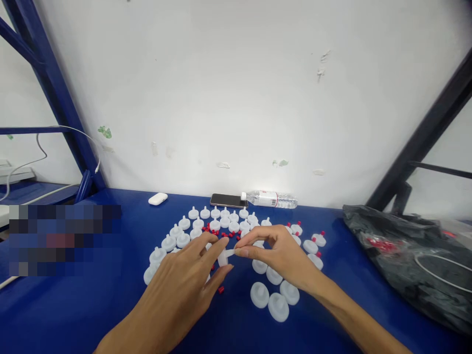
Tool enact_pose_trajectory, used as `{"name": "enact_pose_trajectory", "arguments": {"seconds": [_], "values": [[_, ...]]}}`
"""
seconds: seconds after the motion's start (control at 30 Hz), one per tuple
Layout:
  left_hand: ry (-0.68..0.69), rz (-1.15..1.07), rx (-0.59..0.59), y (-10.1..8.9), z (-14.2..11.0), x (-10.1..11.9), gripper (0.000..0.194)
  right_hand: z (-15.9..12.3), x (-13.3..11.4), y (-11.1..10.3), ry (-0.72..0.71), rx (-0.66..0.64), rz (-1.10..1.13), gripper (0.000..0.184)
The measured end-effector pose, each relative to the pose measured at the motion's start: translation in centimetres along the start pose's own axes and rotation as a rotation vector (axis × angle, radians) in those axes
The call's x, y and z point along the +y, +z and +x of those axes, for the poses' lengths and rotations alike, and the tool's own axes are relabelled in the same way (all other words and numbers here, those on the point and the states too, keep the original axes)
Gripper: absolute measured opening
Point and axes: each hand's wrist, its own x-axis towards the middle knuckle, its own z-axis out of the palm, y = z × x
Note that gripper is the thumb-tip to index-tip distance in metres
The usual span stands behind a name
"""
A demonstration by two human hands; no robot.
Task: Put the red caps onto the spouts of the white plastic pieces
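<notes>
In the middle of the head view, my left hand point(188, 278) holds a translucent white nozzle cap point(222, 257) between thumb and fingers, its spout pointing right. The thumb and forefinger of my right hand point(273, 246) pinch the end of that spout; anything else inside the pinch is hidden. Around both hands stand many white nozzle caps point(168, 242) with spouts up. Some at the right, such as this red-tipped nozzle cap point(319, 239), carry small red tips. Loose small red tips point(221, 290) lie between and beyond my hands.
A phone point(228, 200) and a water bottle point(271, 199) lie by the wall on the blue table point(125, 314). A white earphone case point(158, 198) is at the back left. A black plastic bag point(398, 255) with a packet of red pieces point(383, 245) lies right.
</notes>
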Motion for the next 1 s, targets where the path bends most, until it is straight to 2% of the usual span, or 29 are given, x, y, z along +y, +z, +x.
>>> {"name": "enact_pose_trajectory", "arguments": {"seconds": [0.1,0.2,0.27,0.37,0.53,0.6,0.7,0.87,1.0], "values": [[0.032,-0.045,0.074,0.1,-0.3,-0.1,0.032,0.0,0.0,-0.2,0.054,-0.067,0.19,0.022],[0.055,-0.099,0.149,0.0,-0.4,0.1,0.034,-0.2,-0.3,-0.3,0.106,-0.225,0.37,0.034],[0.037,-0.137,0.168,-0.1,-0.3,0.3,0.034,-0.4,-0.5,-0.3,0.124,-0.322,0.49,0.042],[-0.002,-0.176,0.177,-0.1,-0.1,0.9,0.036,-0.7,-0.5,-0.2,0.119,-0.373,0.637,0.054],[0.02,-0.181,0.168,-0.2,-0.2,1.7,0.032,-0.7,0.0,0.1,0.109,-0.398,0.741,0.04],[-0.001,-0.199,0.126,-0.5,-0.2,1.8,0.034,-0.5,0.1,0.1,0.099,-0.355,0.738,0.038],[-0.03,-0.22,0.074,-0.9,-0.2,1.6,0.039,-0.3,0.2,-0.2,0.085,-0.189,0.634,0.04],[-0.029,-0.139,0.078,-1.5,0.1,0.2,0.024,0.0,0.2,-1.4,0.098,0.054,0.34,0.034],[0.001,-0.081,-0.059,-1.9,0.3,-0.7,0.026,0.0,0.1,-1.8,0.11,0.221,0.18,0.03]]}}
